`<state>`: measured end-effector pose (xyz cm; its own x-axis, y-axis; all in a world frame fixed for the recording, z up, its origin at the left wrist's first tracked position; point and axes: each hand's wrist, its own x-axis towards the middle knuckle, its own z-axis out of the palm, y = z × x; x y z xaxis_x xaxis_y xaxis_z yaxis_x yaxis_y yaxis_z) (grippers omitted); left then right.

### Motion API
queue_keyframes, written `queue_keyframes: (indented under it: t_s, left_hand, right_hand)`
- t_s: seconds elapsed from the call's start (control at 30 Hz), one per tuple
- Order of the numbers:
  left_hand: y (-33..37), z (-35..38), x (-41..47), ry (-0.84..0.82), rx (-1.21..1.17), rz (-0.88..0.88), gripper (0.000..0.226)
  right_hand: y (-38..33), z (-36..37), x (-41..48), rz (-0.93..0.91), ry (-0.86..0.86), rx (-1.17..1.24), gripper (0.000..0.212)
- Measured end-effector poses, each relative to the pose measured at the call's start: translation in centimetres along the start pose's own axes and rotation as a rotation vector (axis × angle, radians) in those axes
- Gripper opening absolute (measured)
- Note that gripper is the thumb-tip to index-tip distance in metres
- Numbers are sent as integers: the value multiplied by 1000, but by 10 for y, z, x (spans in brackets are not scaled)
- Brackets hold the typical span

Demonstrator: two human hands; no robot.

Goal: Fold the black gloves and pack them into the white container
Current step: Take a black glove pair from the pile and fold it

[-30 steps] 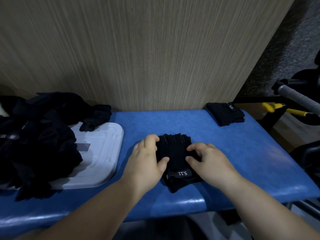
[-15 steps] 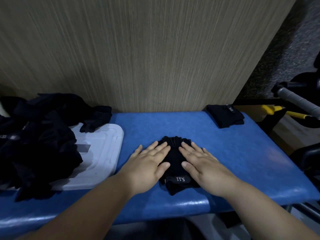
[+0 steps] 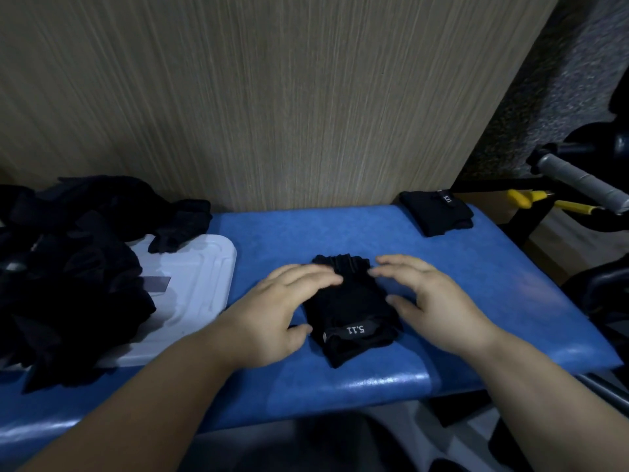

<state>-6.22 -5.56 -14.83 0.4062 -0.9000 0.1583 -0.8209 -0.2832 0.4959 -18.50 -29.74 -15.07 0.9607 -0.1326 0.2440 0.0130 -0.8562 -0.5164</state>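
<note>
folded black glove (image 3: 350, 311): I see it mid-way along the blue padded bench (image 3: 493, 318), "5.11" tab toward me.
left hand (image 3: 272, 318): fingers straight, pressed together, over the glove's left edge.
right hand (image 3: 435, 308): likewise at the right edge; contact possibly light, blurred.
white container (image 3: 204, 267): far left, under the glove pile (image 3: 68, 267).

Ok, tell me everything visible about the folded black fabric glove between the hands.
The folded black fabric glove lies flat on the blue padded bench, a compact bundle with ribbed finger ends at the far edge and a 5.11 label band near the front. The left hand and right hand flank it with straight fingers; blur hides actual contact.
</note>
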Motion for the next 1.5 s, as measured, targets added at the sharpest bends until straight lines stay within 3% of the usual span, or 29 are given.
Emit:
queue_keyframes:
  t_s: [0.1,0.3,0.4,0.67,0.87,0.97,1.13,1.23,1.5]
  left_hand:
    - [-2,9,2,-52,-75,2,62]
    - [-5,14,4,-107,-104,-72,66]
    - [-2,17,5,-99,-73,-75,63]
    - [3,25,10,110,-93,-138,52]
    - [13,19,11,128,-368,-223,22]
    - [16,19,12,134,-453,-298,19]
    - [19,18,14,143,-514,-370,18]
    - [17,20,14,117,-528,-377,21]
    - [21,22,17,179,-518,-451,29]
  right_hand:
    - [2,-1,-2,-36,-114,9,55]
    - [0,-3,-2,8,-218,44,58]
    - [1,-2,-2,2,-229,55,59]
    - [-6,-7,-3,11,-227,145,55]
    - [-11,-7,-5,22,-207,203,70]
    - [-19,-2,-6,58,-164,225,77]
    - [-22,8,-5,99,-14,412,38]
    - [-23,7,-4,155,-11,502,18]
    - [-25,17,-1,337,17,509,11]
